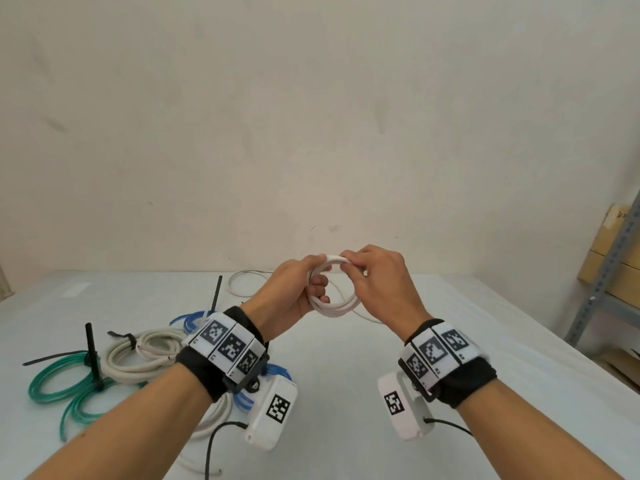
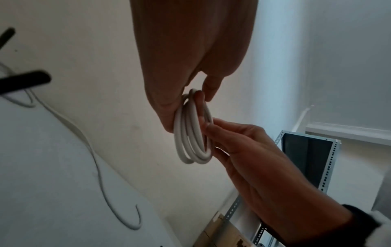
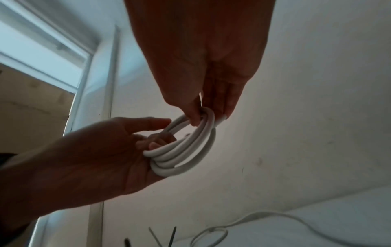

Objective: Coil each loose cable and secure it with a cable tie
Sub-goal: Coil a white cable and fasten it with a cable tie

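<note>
A white cable (image 1: 334, 296), wound into several loops, is held up in the air just above mid-frame in the head view, over the far part of the table (image 1: 346, 375). The left hand (image 1: 294, 292) has its fingers curled through the coil and grips the bundled loops on their left side; the right hand (image 1: 377, 282) pinches the top of the coil between thumb and fingertips, seemingly laying on another turn. A loose tail of the same cable trails down to the table at centre frame behind the hands. The cable looks light, smooth and fairly springy, so the loops will likely want to fan apart unless clamped where they all cross; the left-hand grip point seems the right place to hold, and the tie should go there. At lower left lie finished coils: green (image 1: 59, 382), cream (image 1: 145, 355) and blue (image 1: 188, 322), each with a black tie (image 1: 92, 355) or near one.
</note>
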